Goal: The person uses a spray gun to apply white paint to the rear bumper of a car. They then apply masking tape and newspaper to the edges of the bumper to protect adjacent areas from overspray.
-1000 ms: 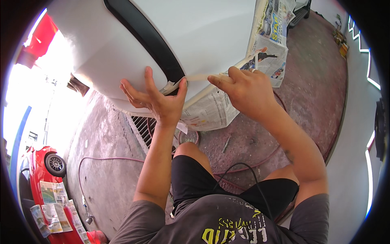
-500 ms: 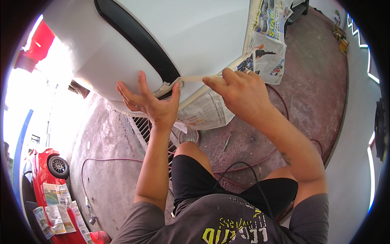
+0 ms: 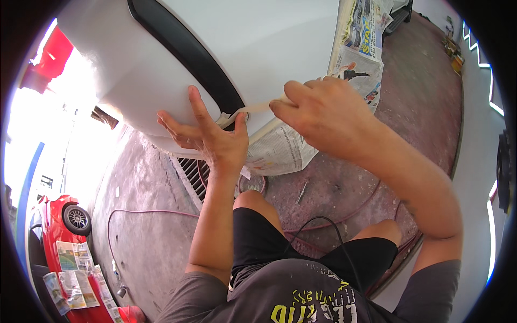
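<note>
A white car body panel (image 3: 280, 43) with a black trim strip (image 3: 188, 56) fills the upper view. My left hand (image 3: 210, 137) lies flat on the panel with its fingers spread, and the thumb presses the end of a beige masking tape strip (image 3: 253, 107) beside the black trim. My right hand (image 3: 323, 116) is closed around the other end of the tape and holds it stretched toward the right. Whether a tape roll is in that hand is hidden.
Newspaper (image 3: 363, 48) is taped over the panel at the right, and another sheet (image 3: 280, 151) hangs below my hands. A red hose (image 3: 151, 212) and a floor drain grate (image 3: 191, 172) lie on the concrete. A red car (image 3: 62, 242) with newspaper on it stands at lower left.
Both hands have shifted slightly up and right along the panel, and the view has come closer. The tape stays stretched between them.
</note>
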`<state>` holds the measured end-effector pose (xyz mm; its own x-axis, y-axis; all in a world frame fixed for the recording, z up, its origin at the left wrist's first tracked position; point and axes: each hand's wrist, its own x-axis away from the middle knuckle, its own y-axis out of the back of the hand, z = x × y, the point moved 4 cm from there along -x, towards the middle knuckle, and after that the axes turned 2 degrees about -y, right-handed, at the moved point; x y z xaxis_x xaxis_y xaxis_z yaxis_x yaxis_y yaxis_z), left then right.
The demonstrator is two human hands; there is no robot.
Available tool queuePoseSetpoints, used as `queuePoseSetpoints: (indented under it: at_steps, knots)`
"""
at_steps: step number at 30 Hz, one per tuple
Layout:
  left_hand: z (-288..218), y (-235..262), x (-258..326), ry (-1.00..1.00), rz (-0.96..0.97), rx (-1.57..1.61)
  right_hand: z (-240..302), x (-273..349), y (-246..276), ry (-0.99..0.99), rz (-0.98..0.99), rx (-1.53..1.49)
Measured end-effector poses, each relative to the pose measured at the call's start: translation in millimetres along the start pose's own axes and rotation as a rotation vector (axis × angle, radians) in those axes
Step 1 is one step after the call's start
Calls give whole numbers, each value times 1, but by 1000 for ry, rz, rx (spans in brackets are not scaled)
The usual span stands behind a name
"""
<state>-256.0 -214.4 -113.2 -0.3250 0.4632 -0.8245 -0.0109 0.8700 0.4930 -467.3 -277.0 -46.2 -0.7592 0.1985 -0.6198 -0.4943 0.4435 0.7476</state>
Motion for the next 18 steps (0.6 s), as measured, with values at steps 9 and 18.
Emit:
queuePoseSetpoints:
  at_steps: [9,18]
  knots:
    - [18,11,0,-56,-99,3,-5,18,99,-115,-147,-258]
    - [74,23,11,-201,-201,-37,54,166,-28,-985,-208,-1049]
